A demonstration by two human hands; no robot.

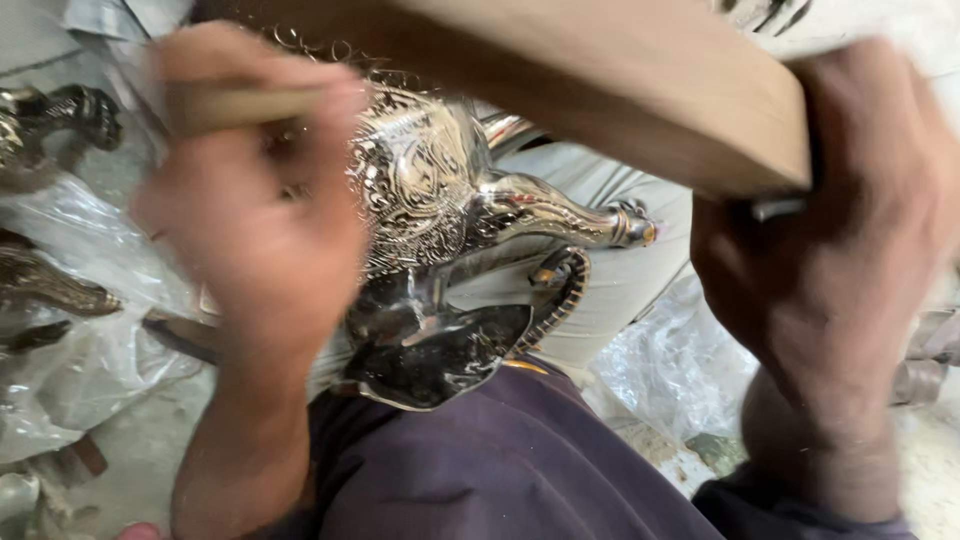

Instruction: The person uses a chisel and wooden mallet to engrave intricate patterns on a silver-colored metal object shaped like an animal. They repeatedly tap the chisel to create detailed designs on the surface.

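A long, pale brown wooden block (600,90) crosses the top of the frame, its right end clamped in the right hand (830,270), apparently to brace it. Below it at centre, an ornate silver metal casting (450,250) rests on the lap. At upper left, the blurred left hand (250,220) is fisted round a light wooden handle (240,105).

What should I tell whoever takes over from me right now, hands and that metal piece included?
Left hand: blurred, closed on a wooden handle near the ornament.
Right hand: gripping the end of a wooden block above the ornament.
Shiny embossed metal ornament: resting on the lap, spout-like end pointing right.
More metal pieces lie at left on plastic sheet.
Done or left: cannot tell from this view.
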